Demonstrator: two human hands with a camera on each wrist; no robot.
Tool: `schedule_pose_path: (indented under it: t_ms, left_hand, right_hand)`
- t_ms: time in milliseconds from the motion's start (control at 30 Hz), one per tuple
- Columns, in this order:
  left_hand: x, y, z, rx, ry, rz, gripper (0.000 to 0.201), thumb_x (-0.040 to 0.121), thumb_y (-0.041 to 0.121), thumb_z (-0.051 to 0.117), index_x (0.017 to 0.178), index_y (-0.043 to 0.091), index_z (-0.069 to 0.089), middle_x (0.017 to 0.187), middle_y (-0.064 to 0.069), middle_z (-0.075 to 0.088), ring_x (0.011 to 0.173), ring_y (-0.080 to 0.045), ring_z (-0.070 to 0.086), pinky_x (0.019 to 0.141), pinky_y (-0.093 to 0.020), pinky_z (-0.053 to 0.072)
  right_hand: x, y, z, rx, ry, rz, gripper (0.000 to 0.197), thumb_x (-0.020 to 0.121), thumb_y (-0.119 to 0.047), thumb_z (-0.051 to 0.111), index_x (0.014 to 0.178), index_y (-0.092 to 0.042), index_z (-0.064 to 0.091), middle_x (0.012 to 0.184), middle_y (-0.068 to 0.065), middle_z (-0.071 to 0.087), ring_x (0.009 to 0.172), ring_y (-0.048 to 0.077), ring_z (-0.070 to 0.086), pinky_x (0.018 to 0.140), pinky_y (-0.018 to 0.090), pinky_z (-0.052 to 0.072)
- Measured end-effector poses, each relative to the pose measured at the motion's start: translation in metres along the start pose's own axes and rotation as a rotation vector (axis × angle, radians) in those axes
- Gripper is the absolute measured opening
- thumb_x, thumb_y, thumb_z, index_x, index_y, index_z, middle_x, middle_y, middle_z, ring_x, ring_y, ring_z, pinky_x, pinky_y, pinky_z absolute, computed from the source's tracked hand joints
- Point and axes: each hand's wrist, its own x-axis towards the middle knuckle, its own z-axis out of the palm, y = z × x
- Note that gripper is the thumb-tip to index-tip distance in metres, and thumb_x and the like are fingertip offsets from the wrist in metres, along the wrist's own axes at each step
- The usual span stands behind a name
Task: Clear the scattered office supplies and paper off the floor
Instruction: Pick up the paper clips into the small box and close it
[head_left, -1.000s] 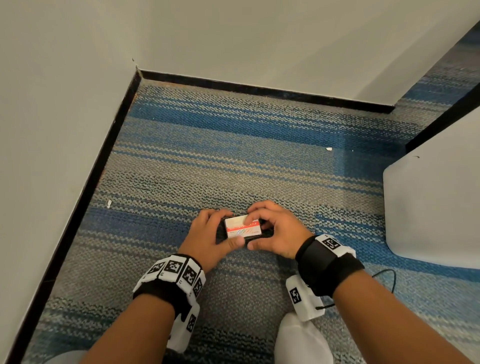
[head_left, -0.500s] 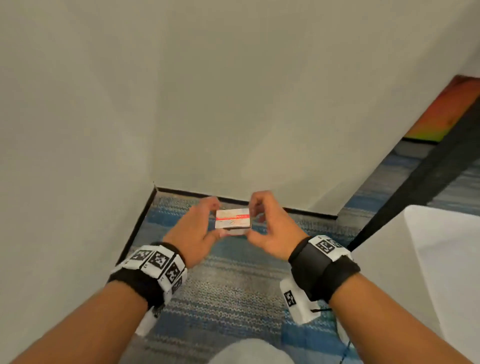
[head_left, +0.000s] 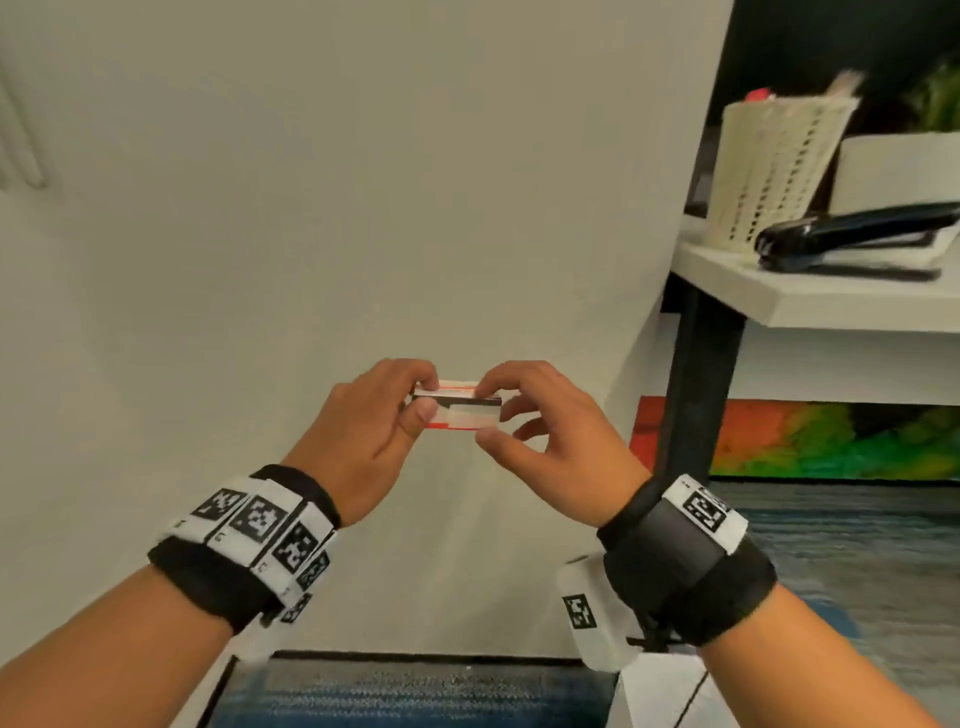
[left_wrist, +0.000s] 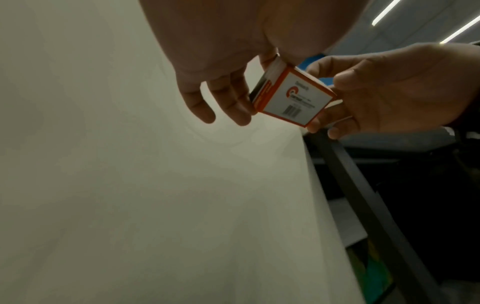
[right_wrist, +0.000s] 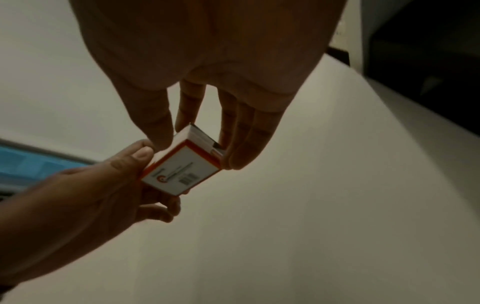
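A small white and orange box (head_left: 457, 410) with a barcode on its underside (left_wrist: 296, 98) (right_wrist: 182, 172) hangs in the air in front of a pale wall. My left hand (head_left: 410, 410) pinches its left end between thumb and fingers. My right hand (head_left: 491, 413) pinches its right end, thumb below and forefinger on top. The box's end by my right fingers (right_wrist: 241, 148) looks slightly slid open, with a dark gap showing. What is inside is hidden.
A white desk (head_left: 810, 291) on a black leg (head_left: 696, 395) stands at the right, carrying a cream mesh basket (head_left: 769, 166) and a black stapler (head_left: 852, 234). Blue striped carpet (head_left: 415, 696) lies below. A colourful panel (head_left: 831, 441) leans under the desk.
Both hands have lifted the box from the carpet up to chest height. The head view has swung up from the floor to the wall and the desk.
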Motion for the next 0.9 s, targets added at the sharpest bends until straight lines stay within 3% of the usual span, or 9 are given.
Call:
schedule_pose_path:
  t_ms: [167,233,333,433,533,633,733,900]
  left_hand:
    - [0.055,0.065,-0.006,-0.114,0.073,0.129,0.022,0.089,0.052,0.025,0.099,0.037,0.038,0.072,0.013,0.046,0.063,-0.005,0.045,0.056,-0.018,0.031]
    - [0.075,0.087,-0.003,-0.15,0.084,0.167,0.022,0.087,0.053,0.027,0.099,0.037,0.037,0.073,0.009,0.049,0.063,-0.009,0.046,0.056,-0.02,0.034]
    - [0.102,0.118,0.003,-0.21,0.073,0.222,0.017,0.089,0.05,0.033,0.099,0.037,0.036,0.091,0.007,0.055,0.078,-0.012,0.055,0.067,-0.023,0.041]
    - [0.127,0.146,0.014,-0.291,0.06,0.251,0.019,0.092,0.044,0.042,0.107,0.035,0.034,0.112,0.01,0.048,0.095,-0.009,0.053,0.074,-0.014,0.04]
    - [0.147,0.168,0.036,-0.278,0.004,0.277,0.022,0.093,0.033,0.049,0.112,0.029,0.04,0.115,0.008,0.045,0.098,-0.007,0.048,0.08,-0.016,0.042]
    - [0.164,0.185,0.06,-0.159,-0.084,0.32,0.016,0.095,0.023,0.045,0.109,0.018,0.051,0.113,0.001,0.049,0.1,-0.009,0.044,0.087,-0.02,0.035]
    - [0.178,0.197,0.071,-0.084,-0.156,0.326,0.016,0.096,0.021,0.043,0.102,0.017,0.057,0.104,0.001,0.054,0.099,-0.016,0.05,0.087,-0.028,0.04]
    - [0.187,0.194,0.072,-0.044,-0.196,0.3,0.018,0.092,0.029,0.05,0.099,0.024,0.066,0.1,0.006,0.063,0.093,-0.012,0.054,0.083,-0.026,0.041]
  right_hand:
    - [0.002,-0.036,-0.08,-0.04,0.141,0.031,0.018,0.087,-0.024,0.061,0.102,-0.032,0.055,0.107,-0.012,0.061,0.086,0.008,0.062,0.075,0.026,0.055]
    - [-0.002,-0.044,-0.108,-0.063,0.186,0.033,0.02,0.086,-0.021,0.062,0.103,-0.03,0.056,0.105,-0.011,0.062,0.081,0.006,0.061,0.072,0.021,0.053]
    - [-0.009,-0.049,-0.148,-0.107,0.234,0.053,0.02,0.087,-0.019,0.062,0.104,-0.029,0.059,0.103,-0.013,0.061,0.081,0.005,0.059,0.071,0.015,0.051]
    - [-0.017,-0.049,-0.191,-0.123,0.308,0.067,0.021,0.087,-0.017,0.061,0.104,-0.029,0.06,0.104,-0.012,0.063,0.087,0.003,0.063,0.075,0.016,0.052]
    - [-0.025,-0.033,-0.24,-0.079,0.48,0.063,0.023,0.087,-0.007,0.059,0.099,-0.027,0.061,0.103,-0.009,0.065,0.088,0.004,0.064,0.077,0.02,0.052]
    - [-0.035,0.002,-0.283,-0.085,0.629,0.142,0.03,0.083,-0.004,0.058,0.089,-0.033,0.062,0.099,-0.003,0.064,0.09,0.016,0.057,0.079,0.033,0.046]
    - [-0.043,0.038,-0.31,-0.172,0.629,0.297,0.033,0.085,-0.002,0.055,0.087,-0.034,0.06,0.099,-0.004,0.062,0.092,0.018,0.054,0.082,0.036,0.043]
    - [-0.047,0.063,-0.328,-0.101,0.638,0.418,0.033,0.086,0.004,0.049,0.089,-0.027,0.059,0.1,-0.005,0.058,0.091,0.013,0.056,0.078,0.03,0.05]
